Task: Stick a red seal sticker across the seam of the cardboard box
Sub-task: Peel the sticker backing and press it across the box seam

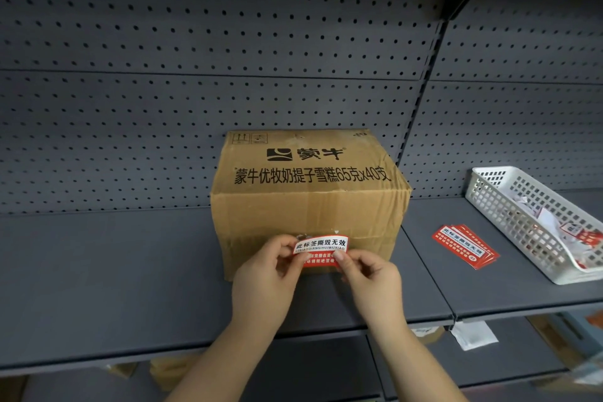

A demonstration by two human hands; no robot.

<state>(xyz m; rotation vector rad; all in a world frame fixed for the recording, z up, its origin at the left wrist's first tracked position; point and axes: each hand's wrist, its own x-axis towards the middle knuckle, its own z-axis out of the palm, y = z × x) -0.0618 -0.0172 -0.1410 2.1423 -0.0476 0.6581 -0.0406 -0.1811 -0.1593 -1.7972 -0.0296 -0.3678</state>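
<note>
A brown cardboard box (310, 192) with black print stands on the dark grey shelf (114, 271). Its front face has a horizontal seam about halfway down. A red seal sticker (321, 250) with a white band of black characters is held in front of that seam. My left hand (267, 271) pinches the sticker's left end. My right hand (368, 277) pinches its lower right part. Whether the sticker touches the box I cannot tell.
A small stack of red seal stickers (465, 245) lies on the shelf to the right of the box. A white perforated plastic basket (509, 206) with paper scraps stands at the far right. Pegboard wall behind. A lower shelf holds loose items.
</note>
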